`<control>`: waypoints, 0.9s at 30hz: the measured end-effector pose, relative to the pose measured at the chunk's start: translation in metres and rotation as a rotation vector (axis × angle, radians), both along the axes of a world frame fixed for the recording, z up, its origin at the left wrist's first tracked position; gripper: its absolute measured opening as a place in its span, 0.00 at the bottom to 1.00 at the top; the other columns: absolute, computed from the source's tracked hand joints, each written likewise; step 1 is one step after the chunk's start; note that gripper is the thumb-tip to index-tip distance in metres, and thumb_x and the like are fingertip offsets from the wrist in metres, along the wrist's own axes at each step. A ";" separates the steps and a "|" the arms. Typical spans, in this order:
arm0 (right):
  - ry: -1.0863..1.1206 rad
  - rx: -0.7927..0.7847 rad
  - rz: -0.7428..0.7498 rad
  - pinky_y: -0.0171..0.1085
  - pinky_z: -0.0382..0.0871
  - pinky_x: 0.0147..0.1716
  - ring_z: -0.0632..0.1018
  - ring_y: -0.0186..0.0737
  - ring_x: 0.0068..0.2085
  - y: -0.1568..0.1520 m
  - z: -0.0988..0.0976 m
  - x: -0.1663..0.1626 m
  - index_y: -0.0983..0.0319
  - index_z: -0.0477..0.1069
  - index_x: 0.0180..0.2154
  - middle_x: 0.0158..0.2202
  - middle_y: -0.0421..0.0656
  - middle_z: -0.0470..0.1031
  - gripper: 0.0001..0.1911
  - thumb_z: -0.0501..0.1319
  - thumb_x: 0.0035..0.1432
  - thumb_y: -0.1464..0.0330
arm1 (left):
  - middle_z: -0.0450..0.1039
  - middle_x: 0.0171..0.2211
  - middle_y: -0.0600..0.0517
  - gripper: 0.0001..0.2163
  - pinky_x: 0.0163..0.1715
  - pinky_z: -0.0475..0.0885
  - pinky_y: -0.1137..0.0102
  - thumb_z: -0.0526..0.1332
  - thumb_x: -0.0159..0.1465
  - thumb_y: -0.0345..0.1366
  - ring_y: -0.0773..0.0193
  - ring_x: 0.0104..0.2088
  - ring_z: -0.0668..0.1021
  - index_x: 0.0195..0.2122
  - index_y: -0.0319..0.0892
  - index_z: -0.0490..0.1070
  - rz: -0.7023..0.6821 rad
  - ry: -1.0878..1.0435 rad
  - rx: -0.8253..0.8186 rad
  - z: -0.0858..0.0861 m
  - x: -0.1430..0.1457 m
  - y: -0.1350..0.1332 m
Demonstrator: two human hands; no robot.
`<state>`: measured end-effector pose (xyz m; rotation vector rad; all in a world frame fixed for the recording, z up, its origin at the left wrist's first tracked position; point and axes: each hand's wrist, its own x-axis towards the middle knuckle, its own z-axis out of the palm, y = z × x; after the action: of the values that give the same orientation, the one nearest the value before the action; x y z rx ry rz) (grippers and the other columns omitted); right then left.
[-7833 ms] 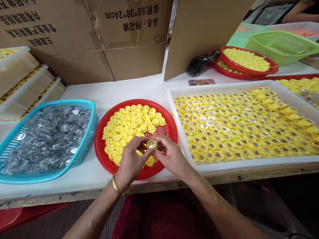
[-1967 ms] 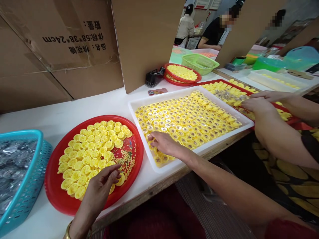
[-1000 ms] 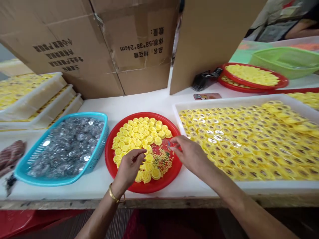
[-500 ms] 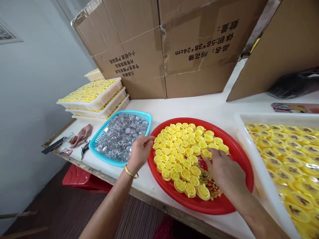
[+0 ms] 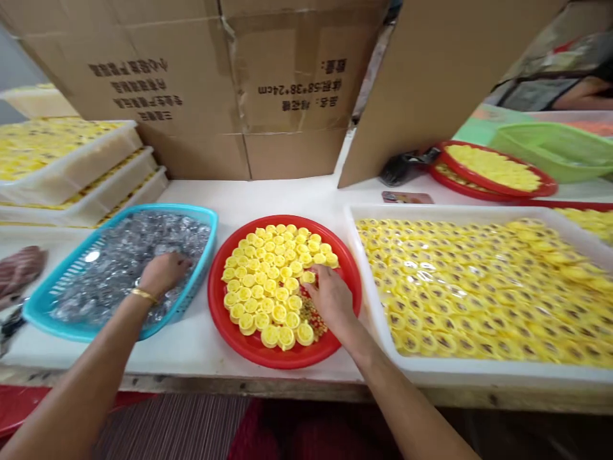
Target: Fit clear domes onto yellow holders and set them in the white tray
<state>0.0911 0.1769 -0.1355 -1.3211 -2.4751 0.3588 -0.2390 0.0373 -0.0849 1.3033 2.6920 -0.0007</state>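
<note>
My left hand (image 5: 163, 271) reaches into the blue basket (image 5: 198, 281), its fingers curled down among the clear plastic lids (image 5: 110, 268); what it holds, if anything, is hidden. My right hand (image 5: 330, 299) rests on the red tray (image 5: 230, 329), and its fingertips pinch a yellow cup (image 5: 308, 277) at the right edge of the rows of yellow cups (image 5: 268, 275). A gold bracelet (image 5: 143, 294) circles my left wrist.
A white tray (image 5: 368, 281) full of filled yellow cups lies to the right. Stacked white trays (image 5: 86, 172) stand at the left, cardboard boxes (image 5: 215, 83) behind. Farther right are red trays (image 5: 493, 185) and a green basket (image 5: 555, 144).
My left hand has moved left from the red tray's edge into the blue basket. My right hand shifted up the tray to a yellow cup. The camera swung back to the right.
</note>
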 end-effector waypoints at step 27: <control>0.360 -0.075 0.039 0.46 0.73 0.45 0.76 0.47 0.44 -0.017 -0.002 0.036 0.60 0.66 0.43 0.43 0.46 0.72 0.15 0.63 0.52 0.76 | 0.73 0.27 0.50 0.14 0.23 0.52 0.75 0.57 0.59 0.43 0.63 0.23 0.65 0.38 0.44 0.79 0.051 0.257 0.191 -0.001 -0.010 -0.027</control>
<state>0.1270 0.1597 -0.1370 -1.1214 -2.2059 0.6431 -0.2489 0.0105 -0.0858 1.3708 3.0056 0.1036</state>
